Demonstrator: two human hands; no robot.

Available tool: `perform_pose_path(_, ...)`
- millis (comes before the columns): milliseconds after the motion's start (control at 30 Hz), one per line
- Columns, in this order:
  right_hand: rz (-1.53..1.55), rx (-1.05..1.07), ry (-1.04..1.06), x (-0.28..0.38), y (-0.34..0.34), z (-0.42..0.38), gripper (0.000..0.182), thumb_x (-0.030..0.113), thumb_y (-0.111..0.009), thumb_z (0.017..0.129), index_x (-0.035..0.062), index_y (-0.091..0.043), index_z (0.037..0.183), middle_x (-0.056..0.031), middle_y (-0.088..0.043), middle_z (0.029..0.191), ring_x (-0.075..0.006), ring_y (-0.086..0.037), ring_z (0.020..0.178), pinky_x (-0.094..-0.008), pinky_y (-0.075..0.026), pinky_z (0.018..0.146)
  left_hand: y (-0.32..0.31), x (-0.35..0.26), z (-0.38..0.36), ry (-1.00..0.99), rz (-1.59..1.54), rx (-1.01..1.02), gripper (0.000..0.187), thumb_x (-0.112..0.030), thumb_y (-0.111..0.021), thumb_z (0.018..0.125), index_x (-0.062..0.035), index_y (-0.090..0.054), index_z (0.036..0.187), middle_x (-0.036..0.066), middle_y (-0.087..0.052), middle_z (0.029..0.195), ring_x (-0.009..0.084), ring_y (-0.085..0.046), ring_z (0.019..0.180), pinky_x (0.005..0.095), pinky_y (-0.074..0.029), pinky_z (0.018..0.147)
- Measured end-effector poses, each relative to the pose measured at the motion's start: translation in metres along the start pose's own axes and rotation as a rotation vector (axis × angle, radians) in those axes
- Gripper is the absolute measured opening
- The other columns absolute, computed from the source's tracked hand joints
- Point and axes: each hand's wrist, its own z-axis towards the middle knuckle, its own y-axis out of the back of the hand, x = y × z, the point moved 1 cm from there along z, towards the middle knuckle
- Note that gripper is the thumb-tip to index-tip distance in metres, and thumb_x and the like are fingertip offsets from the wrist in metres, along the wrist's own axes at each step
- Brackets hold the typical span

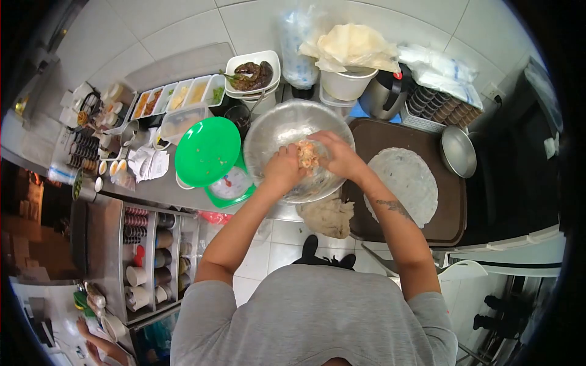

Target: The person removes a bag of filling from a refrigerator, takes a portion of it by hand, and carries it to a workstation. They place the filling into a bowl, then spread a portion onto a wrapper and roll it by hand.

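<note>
Across the middle of the frame runs the steel tabletop (162, 189), carrying everything within arm's reach of the person in the grey shirt.

Right of centre lies a dark brown rectangular tray (448, 201), with a thin round pale wrapper sheet (406, 183) spread flat on it; the flat lay suggests it is kept ready as a working surface beside the bowl. A small round steel dish (459, 152) sits at the tray's upper right edge.

At centre stands a large round steel mixing bowl (278, 131), placed directly before the body so both arms enter it evenly. A crumpled beige cloth (329, 216) hangs just below it at the tabletop edge.

Left of the bowl, a round green plastic plate (207, 151) rests on a green kitchen scale (232, 186), its dial partly showing beneath.

Upper centre, a white tub heaped with pale sheets (351, 61) stands behind the bowl; upper left, a row of small rectangular containers of fillings (177, 97) is lined up.

Inside the bowl, the left hand (282, 168) and right hand (339, 155) are curled together around a pinkish-orange lump of filling mixture (307, 155), both gripping it from opposite sides, apparently to press it into shape over the bowl.
</note>
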Motion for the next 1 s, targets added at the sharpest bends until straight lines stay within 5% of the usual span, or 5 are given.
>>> perform_pose_path(33,0.009,0.041,0.028,0.0,-0.006,0.002,0.056,0.008,-0.069,0.07,0.0096,-0.055,0.124,-0.0174,-0.053,0.124,-0.0352,-0.047,0.118,-0.0411,-0.035,0.104,-0.006,-0.002,0.003,-0.009,0.026,-0.005,0.052,-0.024,-0.076,0.071,-0.0034,-0.049,0.111,0.021,-0.056,0.104,0.0374,-0.059,0.092,0.0436,-0.05,0.078)
perform_pose_path(367,-0.333,0.227,-0.102,0.009,-0.033,0.009,0.046,0.011,-0.07,0.071,0.0117,-0.06,0.116,-0.0082,-0.056,0.12,-0.0301,-0.053,0.113,-0.0438,-0.042,0.093,-0.026,0.022,0.017,-0.083,0.046,-0.019,0.038,-0.009,-0.068,0.068,-0.012,-0.065,0.105,0.022,-0.062,0.087,0.0395,-0.062,0.08,0.045,-0.05,0.075)
perform_pose_path(633,-0.365,0.352,-0.21,0.006,-0.032,0.012,0.038,0.013,-0.067,0.076,0.0172,-0.063,0.114,-0.0085,-0.056,0.117,-0.0291,-0.055,0.112,-0.0475,-0.041,0.095,0.008,0.056,0.03,0.058,-0.332,0.326,0.023,-0.011,-0.069,0.072,-0.0054,-0.067,0.095,0.009,-0.066,0.079,0.02,-0.063,0.074,0.0338,-0.052,0.066)
perform_pose_path(833,0.08,-0.033,-0.019,0.017,0.003,-0.003,0.049,0.015,-0.068,0.079,0.0124,-0.056,0.126,-0.0152,-0.052,0.126,-0.0307,-0.055,0.112,-0.0409,-0.043,0.096,0.058,0.031,0.011,0.181,-0.858,0.266,0.015,-0.013,-0.067,0.082,-0.006,-0.065,0.095,0.001,-0.065,0.082,0.0103,-0.062,0.073,0.0256,-0.051,0.058)
perform_pose_path(1000,0.409,-0.178,-0.289,0.005,0.092,-0.067,0.039,0.008,-0.061,0.086,0.0088,-0.057,0.125,-0.0078,-0.057,0.118,-0.016,-0.057,0.104,-0.0295,-0.046,0.088,0.067,-0.018,0.018,0.129,-1.218,0.358,0.022,-0.02,-0.063,0.088,-0.0045,-0.062,0.104,0.001,-0.064,0.092,0.0099,-0.062,0.077,0.025,-0.053,0.06)
